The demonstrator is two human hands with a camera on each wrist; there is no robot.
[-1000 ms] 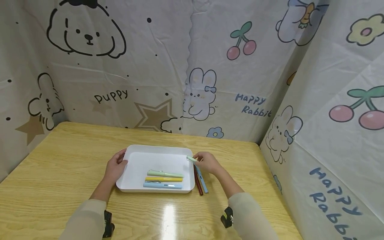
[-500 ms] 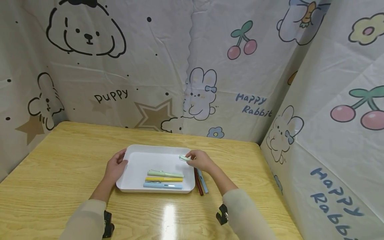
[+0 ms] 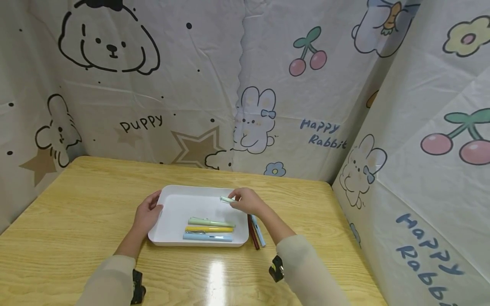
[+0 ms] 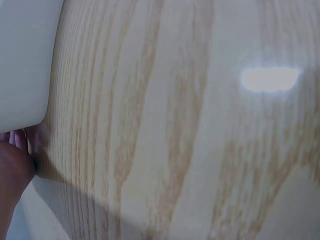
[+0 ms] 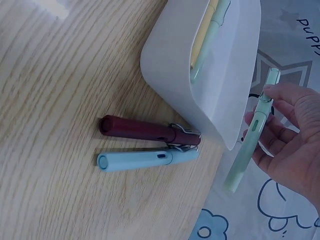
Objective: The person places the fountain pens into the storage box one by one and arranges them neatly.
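Note:
A white tray (image 3: 183, 204) lies on the table, its left rim held by my left hand (image 3: 148, 213) with the thumb over the edge. Inside, near the front, are a light green pen (image 3: 210, 222), a yellow pen (image 3: 214, 229) and a light blue pen (image 3: 208, 237), roughly parallel. Above the tray's back right part, my right hand (image 3: 246, 201) pinches a second light green pen (image 5: 248, 145) between thumb and fingers. In the left wrist view only part of the left hand (image 4: 14, 167) shows beside the tray wall.
Just right of the tray, a dark red pen (image 5: 145, 131) and another light blue pen (image 5: 145, 158) lie on the wooden table (image 3: 95, 191). Printed curtains (image 3: 199, 85) hang behind the table and along its sides.
My right hand has moved left with the light green pen, from the tray's right edge to over its inside. The left hand and the other pens have stayed put.

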